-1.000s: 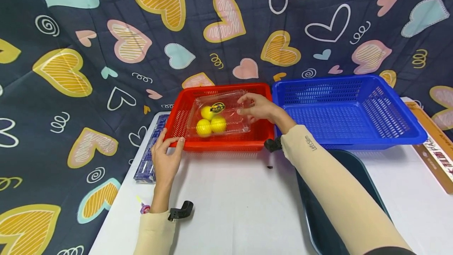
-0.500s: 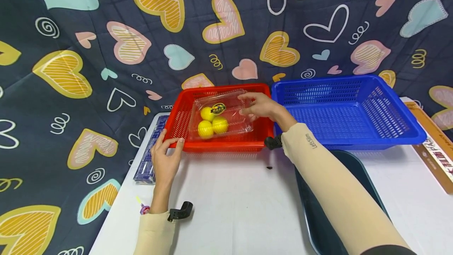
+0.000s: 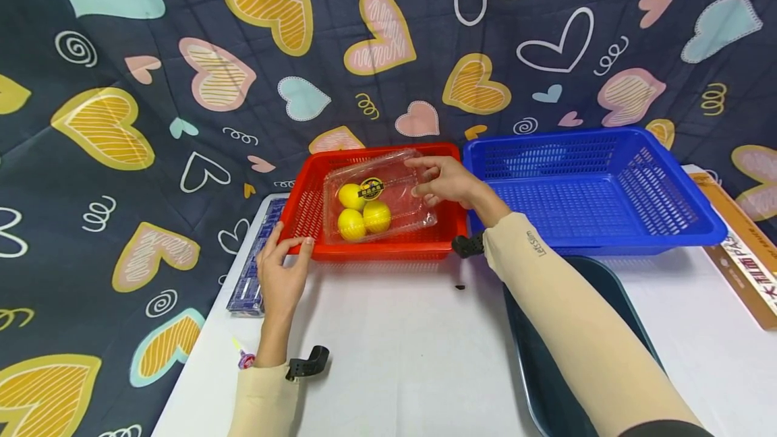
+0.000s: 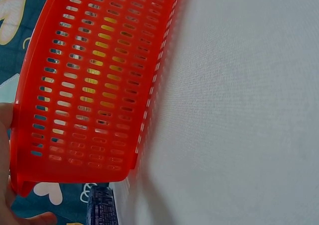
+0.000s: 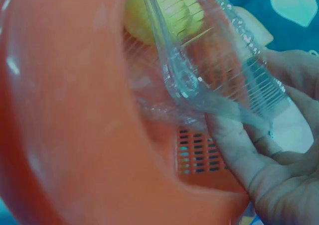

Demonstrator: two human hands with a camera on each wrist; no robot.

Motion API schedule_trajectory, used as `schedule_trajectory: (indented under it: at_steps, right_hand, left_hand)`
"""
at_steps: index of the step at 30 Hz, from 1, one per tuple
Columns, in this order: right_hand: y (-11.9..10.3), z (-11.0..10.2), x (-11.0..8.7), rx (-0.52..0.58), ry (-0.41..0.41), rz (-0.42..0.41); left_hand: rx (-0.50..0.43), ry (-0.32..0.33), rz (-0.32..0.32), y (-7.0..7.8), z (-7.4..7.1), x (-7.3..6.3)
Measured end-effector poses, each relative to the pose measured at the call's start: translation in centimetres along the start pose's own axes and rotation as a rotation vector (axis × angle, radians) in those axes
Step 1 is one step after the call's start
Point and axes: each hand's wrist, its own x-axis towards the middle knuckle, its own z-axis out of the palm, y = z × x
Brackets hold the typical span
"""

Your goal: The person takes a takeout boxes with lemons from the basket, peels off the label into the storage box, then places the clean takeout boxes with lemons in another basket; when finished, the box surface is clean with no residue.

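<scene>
In the head view, a clear plastic fruit box with a black and gold label is in the red basket. Three yellow balls, perhaps fruit, show through its plastic. My right hand pinches the box's right end, thumb on the near side and fingers beyond; the right wrist view shows this end raised inside the basket. My left hand rests at the basket's front left corner. In the left wrist view a finger lies on the rim, while the thumb appears apart from the wall.
A blue basket stands right of the red one. Partly under my right forearm is a dark tray. Flat boxes flank the baskets, a blue one and a brown one. A lollipop lies by my left wrist.
The clear box has shifted slightly right and toward me in my right hand, turning a little, and the yellow balls shift with it. My left hand stays at the basket corner.
</scene>
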Motion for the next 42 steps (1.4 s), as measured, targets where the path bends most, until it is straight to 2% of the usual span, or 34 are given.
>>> schedule_trajectory:
  at_steps: [8, 15, 22, 30, 42]
  right_hand:
    - [0.4, -0.3, -0.6, -0.011, 0.014, -0.055]
    - [1.0, -0.8, -1.0, -0.084, 0.058, -0.115]
    - [0.8, -1.1, -1.7, -0.109, 0.086, -0.179]
    - [-1.0, -1.5, -3.4, -0.107, 0.114, -0.226]
    - [-2.4, -2.2, -7.1, -0.024, 0.13, -0.268]
  left_hand:
    - [0.002, 0.006, -0.01, -0.1, 0.3, -0.2]
    - [0.009, -0.002, -0.02, 0.1, 0.5, -0.3]
    - [0.003, -0.01, -0.02, 0.0, 0.6, -0.4]
    - [-0.006, -0.003, -0.004, 0.1, 0.5, -0.3]
    - [0.005, 0.011, 0.002, 0.0, 0.0, 0.0]
